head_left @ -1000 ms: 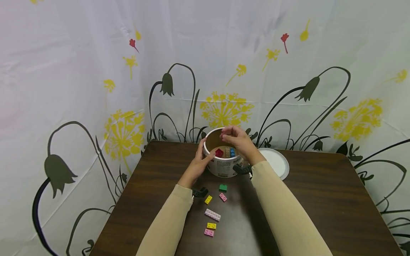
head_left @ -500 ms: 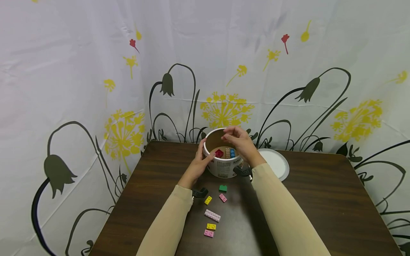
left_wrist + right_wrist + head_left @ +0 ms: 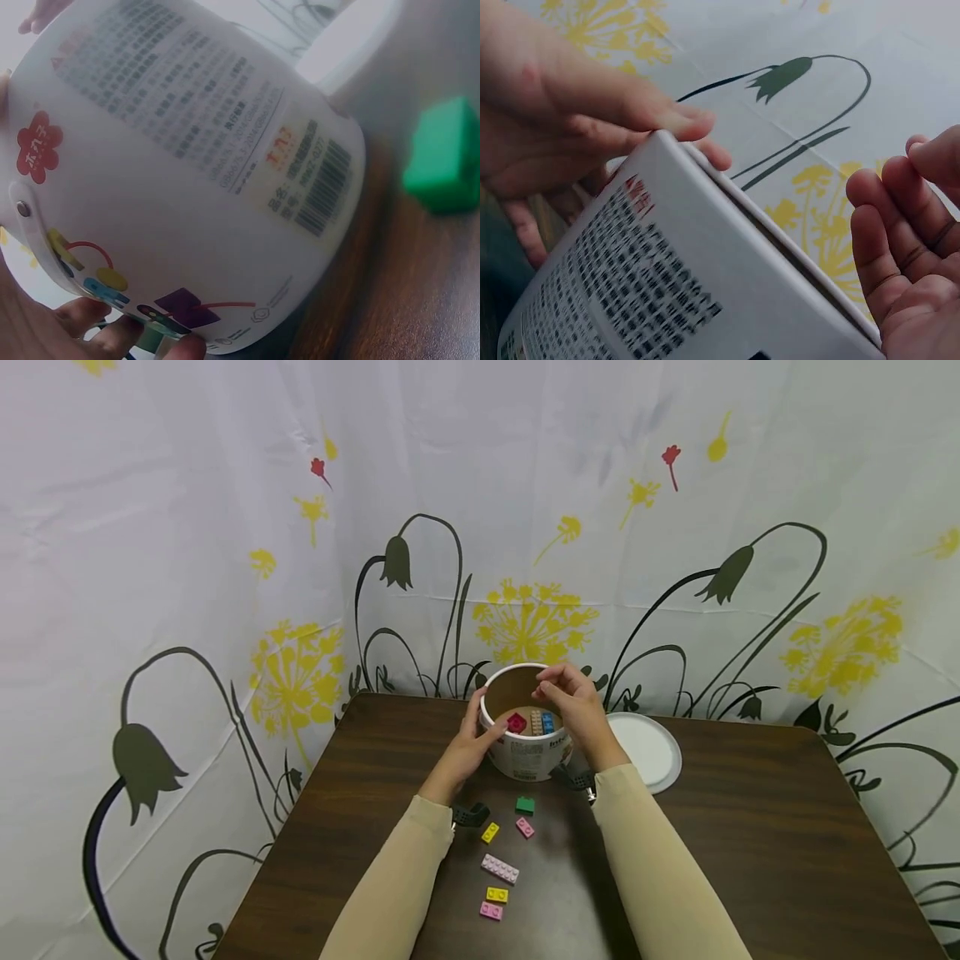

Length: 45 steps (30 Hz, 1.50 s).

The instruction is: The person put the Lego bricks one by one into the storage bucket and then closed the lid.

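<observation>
A white bucket (image 3: 528,764) with printed labels stands tilted on the table, its mouth facing me. My left hand (image 3: 468,750) grips its left side, thumb over the rim and fingers spread along the outer wall. Inside lie a dark red brick (image 3: 516,722), a beige brick (image 3: 536,722) and a blue brick (image 3: 548,723). Over the right part of the rim hovers my right hand (image 3: 583,706). In the right wrist view this right hand (image 3: 915,247) has loosely bent fingers, the thumb close to them, with nothing visible between.
A white round lid (image 3: 652,752) lies right of the bucket. In front are a green brick (image 3: 525,805), small pink (image 3: 525,827) and yellow (image 3: 491,833) bricks, a long pale pink brick (image 3: 499,869), and another yellow (image 3: 497,895) and pink brick (image 3: 491,911). A patterned curtain (image 3: 480,485) hangs behind.
The right hand has shifted slightly right and down over the rim. The left hand keeps its hold on the bucket. The whole head view has shifted a little.
</observation>
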Each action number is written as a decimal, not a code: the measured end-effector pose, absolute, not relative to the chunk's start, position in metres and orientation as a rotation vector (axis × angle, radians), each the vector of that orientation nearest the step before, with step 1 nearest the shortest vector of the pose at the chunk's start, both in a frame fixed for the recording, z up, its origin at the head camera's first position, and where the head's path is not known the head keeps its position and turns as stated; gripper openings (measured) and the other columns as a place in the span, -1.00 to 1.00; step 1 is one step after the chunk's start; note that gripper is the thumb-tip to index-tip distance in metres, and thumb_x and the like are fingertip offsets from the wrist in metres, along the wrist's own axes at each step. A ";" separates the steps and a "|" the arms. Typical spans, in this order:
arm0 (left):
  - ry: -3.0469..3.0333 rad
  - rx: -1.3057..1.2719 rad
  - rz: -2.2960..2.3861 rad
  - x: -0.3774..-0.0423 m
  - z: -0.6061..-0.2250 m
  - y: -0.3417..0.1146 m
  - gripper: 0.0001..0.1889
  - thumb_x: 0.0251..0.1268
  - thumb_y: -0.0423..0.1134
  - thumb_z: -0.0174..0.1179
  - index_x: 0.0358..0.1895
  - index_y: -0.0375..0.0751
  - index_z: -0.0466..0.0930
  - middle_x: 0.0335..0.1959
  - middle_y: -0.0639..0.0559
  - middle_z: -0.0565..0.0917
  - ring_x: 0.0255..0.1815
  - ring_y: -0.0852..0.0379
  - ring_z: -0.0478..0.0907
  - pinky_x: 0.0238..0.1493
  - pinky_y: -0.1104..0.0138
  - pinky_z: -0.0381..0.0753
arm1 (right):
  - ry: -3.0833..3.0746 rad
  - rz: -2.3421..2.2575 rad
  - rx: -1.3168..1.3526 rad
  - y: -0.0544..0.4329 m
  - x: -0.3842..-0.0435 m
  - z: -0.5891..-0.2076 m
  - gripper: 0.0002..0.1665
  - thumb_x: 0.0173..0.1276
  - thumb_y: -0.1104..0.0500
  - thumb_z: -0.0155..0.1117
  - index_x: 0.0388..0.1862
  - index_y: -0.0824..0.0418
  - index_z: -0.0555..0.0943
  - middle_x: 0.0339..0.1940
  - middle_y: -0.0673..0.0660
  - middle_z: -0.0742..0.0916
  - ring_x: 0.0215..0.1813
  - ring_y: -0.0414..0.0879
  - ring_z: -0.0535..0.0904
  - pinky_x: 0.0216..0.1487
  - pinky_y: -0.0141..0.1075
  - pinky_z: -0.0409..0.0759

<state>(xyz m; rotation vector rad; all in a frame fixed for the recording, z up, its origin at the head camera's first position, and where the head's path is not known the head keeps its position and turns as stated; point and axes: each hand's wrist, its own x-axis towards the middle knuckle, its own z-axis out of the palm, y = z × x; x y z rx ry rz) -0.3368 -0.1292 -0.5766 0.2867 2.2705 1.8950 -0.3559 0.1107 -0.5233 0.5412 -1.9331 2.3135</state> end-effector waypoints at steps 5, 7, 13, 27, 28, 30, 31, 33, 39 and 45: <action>2.270 0.274 1.893 -0.336 -0.577 -0.128 -0.13 0.63 0.12 0.24 0.75 0.61 -0.14 0.85 -0.06 -0.08 0.85 -0.19 -0.14 0.75 -0.31 -0.04 | -2.026 2.232 0.573 0.114 -0.342 -0.523 -0.75 0.68 0.18 0.29 0.14 0.34 0.60 -0.10 0.11 0.71 0.00 -0.04 0.72 0.20 -0.23 0.75; 2.265 0.273 1.901 -0.336 -0.577 -0.128 -0.13 0.62 0.13 0.24 0.74 0.65 -0.14 0.85 -0.05 -0.09 0.85 -0.18 -0.14 0.75 -0.31 -0.03 | -2.102 2.154 0.633 0.116 -0.336 -0.522 -0.78 0.69 0.16 0.28 0.13 0.28 0.62 -0.07 0.20 0.71 0.01 0.02 0.71 0.15 -0.27 0.73; 2.261 0.287 1.898 -0.335 -0.579 -0.130 -0.11 0.56 0.29 0.25 0.72 0.72 -0.16 0.85 -0.04 -0.09 0.85 -0.19 -0.11 0.73 -0.30 0.05 | -2.338 1.850 0.852 0.122 -0.311 -0.519 -0.87 0.69 0.18 0.28 0.10 0.15 0.67 -0.02 0.35 0.73 -0.08 0.10 0.67 -0.09 -0.30 0.64; 2.291 0.257 1.910 -0.333 -0.579 -0.131 -0.11 0.58 0.17 0.28 0.75 0.59 -0.09 0.85 -0.07 -0.09 0.86 -0.18 -0.15 0.76 -0.29 -0.07 | -2.405 1.623 0.955 0.127 -0.252 -0.514 -0.86 0.66 0.20 0.31 0.10 0.14 0.71 -0.03 0.12 0.80 -0.07 -0.11 0.68 -0.04 -0.21 0.68; 2.288 0.259 1.913 -0.333 -0.578 -0.131 -0.12 0.58 0.17 0.29 0.74 0.61 -0.09 0.85 -0.07 -0.08 0.86 -0.18 -0.14 0.76 -0.29 -0.07 | -2.407 1.605 0.980 0.127 -0.247 -0.517 -0.86 0.66 0.20 0.31 0.10 0.10 0.71 -0.03 0.08 0.79 -0.07 -0.12 0.68 -0.02 -0.22 0.69; 2.296 0.262 1.905 -0.333 -0.577 -0.129 -0.13 0.59 0.15 0.28 0.74 0.63 -0.09 0.84 -0.09 -0.07 0.85 -0.20 -0.12 0.75 -0.30 -0.05 | -2.405 1.539 1.065 0.127 -0.238 -0.523 -0.85 0.65 0.20 0.32 0.10 0.04 0.70 -0.03 0.00 0.77 -0.05 -0.15 0.68 0.00 -0.24 0.70; 2.298 0.267 1.904 -0.333 -0.577 -0.128 -0.13 0.60 0.14 0.27 0.74 0.62 -0.09 0.84 -0.11 -0.07 0.85 -0.21 -0.12 0.75 -0.30 -0.05 | -2.403 1.492 1.119 0.125 -0.234 -0.526 -0.83 0.65 0.21 0.32 0.11 0.00 0.69 -0.03 -0.03 0.76 -0.04 -0.17 0.68 0.02 -0.24 0.71; 2.302 0.268 1.901 -0.334 -0.578 -0.128 -0.13 0.61 0.13 0.26 0.75 0.62 -0.10 0.84 -0.12 -0.06 0.85 -0.22 -0.11 0.75 -0.30 -0.03 | -2.390 1.398 1.228 0.121 -0.225 -0.532 -0.78 0.63 0.24 0.34 0.13 -0.02 0.67 -0.03 -0.05 0.74 -0.04 -0.22 0.67 0.01 -0.25 0.73; 2.294 0.272 1.912 -0.333 -0.579 -0.128 -0.14 0.63 0.12 0.25 0.75 0.62 -0.11 0.84 -0.11 -0.08 0.85 -0.21 -0.13 0.75 -0.28 -0.02 | -2.364 1.297 1.340 0.108 -0.202 -0.551 -0.69 0.56 0.31 0.40 0.13 -0.03 0.64 -0.04 0.01 0.71 -0.05 -0.26 0.66 -0.01 -0.23 0.77; 2.282 0.276 1.930 -0.333 -0.578 -0.128 -0.12 0.62 0.10 0.27 0.76 0.59 -0.10 0.85 -0.09 -0.09 0.85 -0.19 -0.13 0.76 -0.26 -0.01 | -2.421 1.308 1.275 0.101 -0.182 -0.578 -0.71 0.54 0.27 0.44 0.12 -0.02 0.65 -0.01 -0.05 0.66 -0.07 -0.29 0.65 -0.03 -0.29 0.75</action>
